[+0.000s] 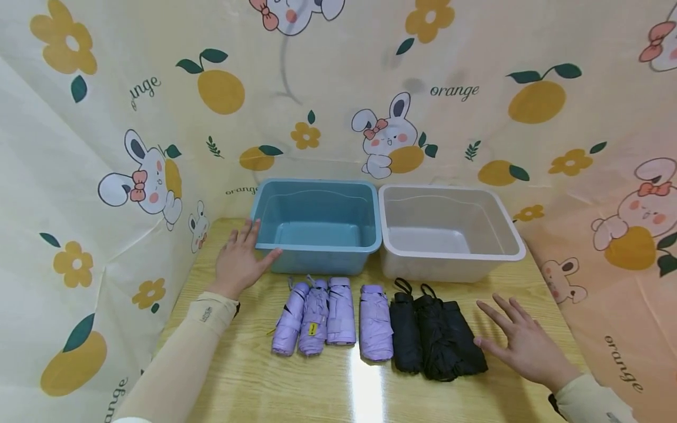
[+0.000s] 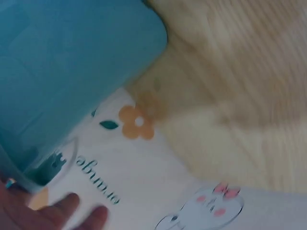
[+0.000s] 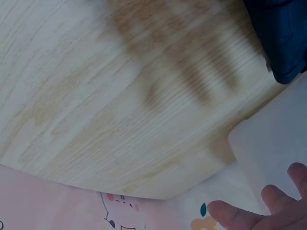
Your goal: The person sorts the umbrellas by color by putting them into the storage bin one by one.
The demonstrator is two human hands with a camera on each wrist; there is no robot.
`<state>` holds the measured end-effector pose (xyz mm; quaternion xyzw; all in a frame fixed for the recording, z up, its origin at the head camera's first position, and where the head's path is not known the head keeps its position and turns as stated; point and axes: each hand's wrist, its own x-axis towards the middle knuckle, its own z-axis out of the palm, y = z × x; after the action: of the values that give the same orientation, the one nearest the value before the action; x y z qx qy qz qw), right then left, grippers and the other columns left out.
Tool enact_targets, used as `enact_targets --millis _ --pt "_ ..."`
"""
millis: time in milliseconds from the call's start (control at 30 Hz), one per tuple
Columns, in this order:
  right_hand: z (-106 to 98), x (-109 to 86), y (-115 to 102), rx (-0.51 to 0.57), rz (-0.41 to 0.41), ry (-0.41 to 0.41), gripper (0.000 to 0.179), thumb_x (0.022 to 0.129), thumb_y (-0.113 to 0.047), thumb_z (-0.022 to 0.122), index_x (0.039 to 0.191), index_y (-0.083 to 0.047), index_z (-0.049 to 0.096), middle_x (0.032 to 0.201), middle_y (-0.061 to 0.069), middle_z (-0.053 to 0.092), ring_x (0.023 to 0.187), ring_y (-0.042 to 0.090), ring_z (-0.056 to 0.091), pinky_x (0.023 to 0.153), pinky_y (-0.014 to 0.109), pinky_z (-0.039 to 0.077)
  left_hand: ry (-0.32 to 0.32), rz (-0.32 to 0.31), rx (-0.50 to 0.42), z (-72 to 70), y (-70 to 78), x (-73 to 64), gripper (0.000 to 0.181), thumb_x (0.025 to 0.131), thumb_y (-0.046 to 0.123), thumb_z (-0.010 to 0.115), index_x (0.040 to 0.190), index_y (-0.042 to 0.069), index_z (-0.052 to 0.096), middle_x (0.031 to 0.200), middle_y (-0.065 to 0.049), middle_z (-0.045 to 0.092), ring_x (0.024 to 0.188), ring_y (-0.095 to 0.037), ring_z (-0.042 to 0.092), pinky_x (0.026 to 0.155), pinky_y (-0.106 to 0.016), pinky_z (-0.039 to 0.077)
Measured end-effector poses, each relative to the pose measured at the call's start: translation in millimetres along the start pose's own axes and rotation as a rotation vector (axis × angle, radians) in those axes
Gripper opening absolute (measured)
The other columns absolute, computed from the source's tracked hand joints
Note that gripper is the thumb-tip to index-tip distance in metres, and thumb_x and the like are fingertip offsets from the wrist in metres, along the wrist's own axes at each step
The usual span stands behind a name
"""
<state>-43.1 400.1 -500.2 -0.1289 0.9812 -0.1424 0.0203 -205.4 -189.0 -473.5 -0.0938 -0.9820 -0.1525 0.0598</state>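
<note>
Spreading its fingers at the near left corner of the blue bin [image 1: 322, 262], the left hand [image 1: 240, 258] is released and holds nothing; its thumb lies over the front rim in the head view, though whether it touches I cannot tell. The right hand [image 1: 529, 346] is also released, palm down, fingers apart, just right of the black umbrellas. Its thumb tip lines up with the edge of the outermost one [image 1: 465, 338]; contact there is unclear.

Seven folded umbrellas lie in a row on the desk [image 1: 254, 382], in front of the bins. From the left, three purple umbrellas [image 1: 314, 314] lie close together, the first tilted and the second bearing a yellow tag [image 1: 313, 329]. After a small gap comes a fourth purple one [image 1: 376, 323], then three black umbrellas [image 1: 405, 332] packed side by side, two with loops at their far ends.

Behind the row, the blue bin stands to the left of the white bin [image 1: 449, 268], their rims just beside each other. Pale sleeves [image 1: 185, 346] cover the forearms. Beyond, a cloth [image 1: 328, 70] printed with rabbits, oranges and flowers surrounds the desk.
</note>
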Motion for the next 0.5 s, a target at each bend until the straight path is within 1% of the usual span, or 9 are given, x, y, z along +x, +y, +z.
enact_targets --millis 100,167,233,300,333,400,467,500 --pt "4.6 -1.8 1.3 0.040 -0.014 -0.004 0.076 0.091 -0.052 0.068 0.156 -0.028 0.036 0.156 0.026 0.028 0.136 0.060 0.023 0.094 0.079 0.026 0.030 0.019 -0.061 6.7 0.1 1.7 0.095 0.094 0.069 0.047 0.159 0.006 0.020 0.163 -0.020 0.017 0.141 -0.051 0.026 0.103 -0.064 0.037" --pt "6.4 -1.9 1.3 0.051 -0.027 0.004 0.076 0.091 -0.051 0.069 0.156 -0.029 0.036 0.155 0.027 0.029 0.136 0.060 0.024 0.095 0.078 0.026 0.049 0.019 -0.093 9.9 -0.2 2.8 0.095 0.094 0.068 0.050 0.159 0.005 0.021 0.162 -0.021 0.018 0.140 -0.050 0.028 0.102 -0.064 0.038" --pt "7.7 -1.4 1.5 0.053 -0.036 0.008 0.075 0.091 -0.051 0.069 0.155 -0.028 0.037 0.154 0.027 0.030 0.135 0.061 0.024 0.096 0.077 0.026 0.053 0.014 -0.115 10.5 -0.3 3.3 0.095 0.093 0.067 0.052 0.158 0.004 0.022 0.162 -0.021 0.018 0.141 -0.049 0.029 0.101 -0.064 0.038" --pt "8.5 -0.5 1.2 0.036 -0.052 0.015 0.075 0.090 -0.051 0.070 0.155 -0.027 0.039 0.154 0.027 0.032 0.134 0.060 0.027 0.096 0.076 0.029 0.043 0.004 -0.131 9.9 -0.1 3.3 0.095 0.093 0.067 0.052 0.158 0.004 0.021 0.163 -0.021 0.017 0.141 -0.049 0.027 0.102 -0.064 0.038" --pt "8.7 0.0 0.4 0.027 -0.061 0.017 0.075 0.090 -0.051 0.070 0.154 -0.026 0.040 0.153 0.027 0.033 0.134 0.059 0.029 0.094 0.075 0.032 0.036 -0.002 -0.138 9.2 0.3 3.2 0.095 0.094 0.066 0.052 0.158 0.004 0.021 0.163 -0.021 0.016 0.141 -0.049 0.027 0.102 -0.064 0.037" --pt "9.3 0.6 -1.2 0.019 -0.069 0.006 0.076 0.089 -0.051 0.071 0.154 -0.024 0.041 0.153 0.025 0.034 0.131 0.057 0.034 0.087 0.067 0.044 0.020 -0.008 -0.149 7.6 1.2 2.8 0.094 0.095 0.065 0.052 0.158 0.003 0.021 0.163 -0.022 0.013 0.141 -0.051 0.026 0.101 -0.065 0.037" --pt "10.1 0.5 -3.1 0.022 -0.073 -0.021 0.077 0.089 -0.050 0.072 0.154 -0.023 0.041 0.153 0.024 0.034 0.129 0.056 0.038 0.074 0.053 0.053 0.007 -0.016 -0.160 6.9 2.0 2.5 0.094 0.095 0.065 0.051 0.158 0.003 0.021 0.163 -0.022 0.012 0.140 -0.053 0.025 0.101 -0.066 0.036" --pt "10.7 0.2 -4.2 0.030 -0.071 -0.039 0.078 0.089 -0.050 0.072 0.154 -0.023 0.040 0.154 0.024 0.034 0.128 0.055 0.040 0.068 0.047 0.054 0.001 -0.019 -0.166 6.8 2.3 2.3 0.094 0.095 0.065 0.051 0.158 0.003 0.021 0.163 -0.022 0.011 0.139 -0.054 0.025 0.101 -0.067 0.036"
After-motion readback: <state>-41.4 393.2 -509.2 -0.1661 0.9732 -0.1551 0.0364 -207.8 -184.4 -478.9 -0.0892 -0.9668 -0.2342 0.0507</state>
